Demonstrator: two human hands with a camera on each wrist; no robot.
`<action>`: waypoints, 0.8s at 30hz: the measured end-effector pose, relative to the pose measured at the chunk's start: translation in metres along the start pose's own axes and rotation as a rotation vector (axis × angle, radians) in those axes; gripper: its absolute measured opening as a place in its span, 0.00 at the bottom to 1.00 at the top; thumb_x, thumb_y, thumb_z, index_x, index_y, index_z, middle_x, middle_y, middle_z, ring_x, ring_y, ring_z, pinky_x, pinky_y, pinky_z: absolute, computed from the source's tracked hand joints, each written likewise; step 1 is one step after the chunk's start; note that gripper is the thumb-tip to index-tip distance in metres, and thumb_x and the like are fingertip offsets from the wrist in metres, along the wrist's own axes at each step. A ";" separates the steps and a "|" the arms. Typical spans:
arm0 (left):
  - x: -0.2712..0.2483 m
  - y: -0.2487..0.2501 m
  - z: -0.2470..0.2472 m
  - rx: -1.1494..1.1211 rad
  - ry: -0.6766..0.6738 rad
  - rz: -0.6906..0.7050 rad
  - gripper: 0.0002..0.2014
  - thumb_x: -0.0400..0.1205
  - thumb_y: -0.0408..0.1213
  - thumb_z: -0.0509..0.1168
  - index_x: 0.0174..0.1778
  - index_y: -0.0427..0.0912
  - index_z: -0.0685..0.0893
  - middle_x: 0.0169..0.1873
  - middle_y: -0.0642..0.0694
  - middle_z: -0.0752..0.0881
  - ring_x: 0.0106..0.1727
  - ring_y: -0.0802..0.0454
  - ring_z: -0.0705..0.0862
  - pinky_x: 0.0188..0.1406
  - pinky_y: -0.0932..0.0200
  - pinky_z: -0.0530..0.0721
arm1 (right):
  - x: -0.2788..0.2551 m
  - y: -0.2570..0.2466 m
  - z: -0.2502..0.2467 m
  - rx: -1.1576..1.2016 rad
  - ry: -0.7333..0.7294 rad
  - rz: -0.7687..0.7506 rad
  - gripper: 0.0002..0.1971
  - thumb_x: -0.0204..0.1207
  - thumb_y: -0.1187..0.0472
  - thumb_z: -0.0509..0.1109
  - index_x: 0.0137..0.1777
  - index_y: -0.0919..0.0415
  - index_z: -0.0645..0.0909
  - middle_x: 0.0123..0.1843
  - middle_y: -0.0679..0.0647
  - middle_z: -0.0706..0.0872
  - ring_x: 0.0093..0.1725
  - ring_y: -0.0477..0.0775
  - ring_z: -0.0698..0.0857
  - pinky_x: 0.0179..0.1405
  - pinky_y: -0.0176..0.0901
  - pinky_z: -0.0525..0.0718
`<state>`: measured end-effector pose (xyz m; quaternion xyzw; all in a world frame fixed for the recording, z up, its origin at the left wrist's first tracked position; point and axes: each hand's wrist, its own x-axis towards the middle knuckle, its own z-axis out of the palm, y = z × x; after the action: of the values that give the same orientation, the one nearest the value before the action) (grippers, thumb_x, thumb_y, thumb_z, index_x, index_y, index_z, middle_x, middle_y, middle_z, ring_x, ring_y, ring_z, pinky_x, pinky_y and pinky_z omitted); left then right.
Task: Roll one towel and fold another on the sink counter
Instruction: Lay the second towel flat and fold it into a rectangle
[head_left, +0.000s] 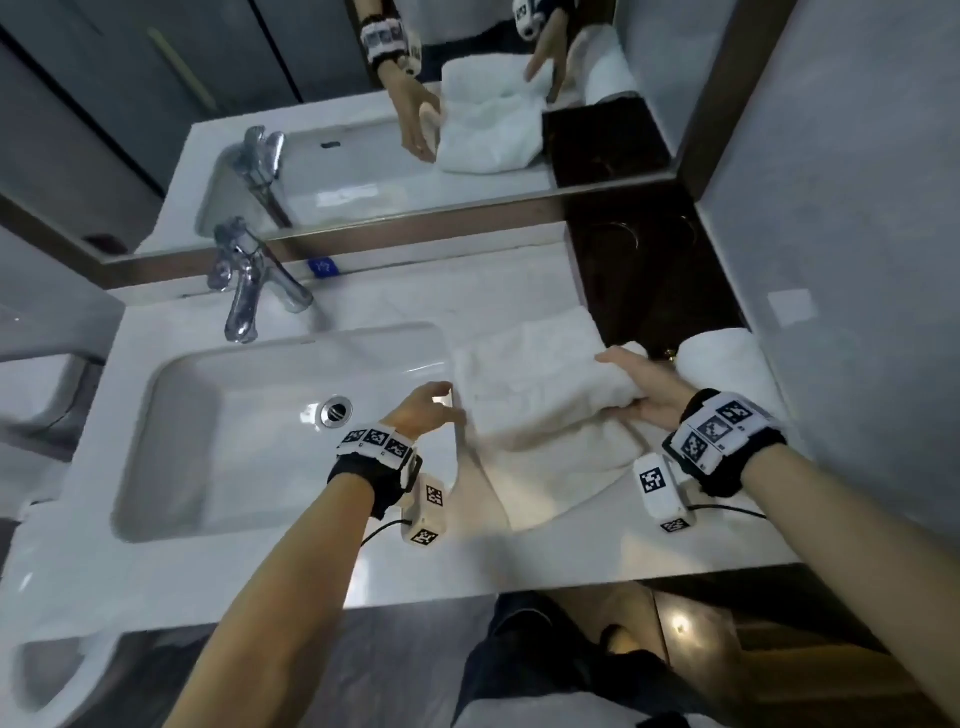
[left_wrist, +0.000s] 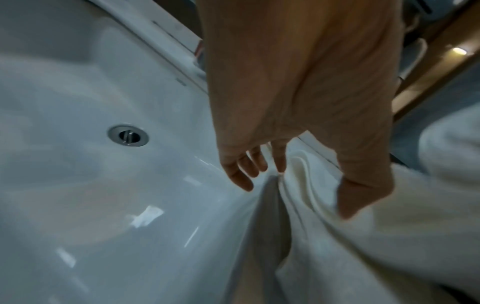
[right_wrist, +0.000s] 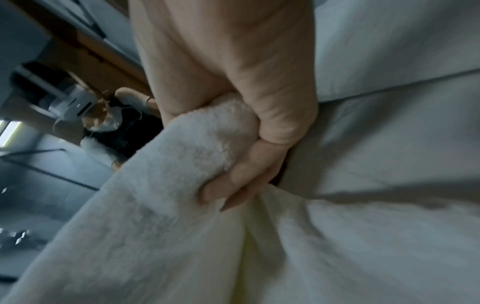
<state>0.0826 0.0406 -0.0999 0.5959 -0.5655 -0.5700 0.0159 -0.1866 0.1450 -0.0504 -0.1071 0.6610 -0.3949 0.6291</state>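
Note:
A white towel (head_left: 535, 384) lies partly folded on the sink counter (head_left: 519, 556), right of the basin. My right hand (head_left: 641, 387) grips its thick folded right end, fingers curled round the fold (right_wrist: 207, 139). My left hand (head_left: 434, 408) stands at the towel's left edge beside the basin rim, fingers straight and relaxed, thumb resting on the cloth (left_wrist: 311, 195). A second white towel, rolled (head_left: 719, 356), lies at the counter's far right against the wall.
The white basin (head_left: 218, 441) with its drain (head_left: 336, 410) fills the counter's left. A chrome tap (head_left: 249, 286) stands behind it. A mirror (head_left: 363, 130) runs along the back, and a dark wooden recess (head_left: 649, 280) sits behind the towels.

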 end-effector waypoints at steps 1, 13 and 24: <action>0.006 0.003 -0.004 0.080 0.012 0.002 0.31 0.74 0.29 0.73 0.73 0.41 0.71 0.71 0.44 0.72 0.72 0.43 0.74 0.72 0.47 0.76 | 0.002 -0.008 0.003 0.045 -0.011 -0.019 0.10 0.77 0.55 0.67 0.53 0.60 0.81 0.49 0.58 0.86 0.48 0.52 0.87 0.40 0.43 0.88; 0.028 0.033 0.016 0.278 0.223 0.212 0.36 0.67 0.37 0.79 0.68 0.35 0.71 0.61 0.39 0.80 0.61 0.40 0.80 0.57 0.50 0.80 | 0.015 -0.061 0.021 0.160 0.009 -0.133 0.05 0.79 0.60 0.62 0.50 0.59 0.78 0.42 0.52 0.81 0.44 0.48 0.82 0.41 0.40 0.82; 0.021 0.022 0.017 0.294 0.028 0.344 0.32 0.60 0.61 0.71 0.53 0.42 0.80 0.48 0.51 0.85 0.50 0.49 0.82 0.48 0.51 0.82 | -0.007 -0.108 0.012 0.497 -0.034 -0.272 0.09 0.74 0.60 0.65 0.49 0.61 0.84 0.42 0.53 0.88 0.44 0.50 0.88 0.45 0.39 0.89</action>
<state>0.0502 0.0292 -0.1053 0.4944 -0.7355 -0.4620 0.0336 -0.2129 0.0733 0.0270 -0.0438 0.5126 -0.6239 0.5883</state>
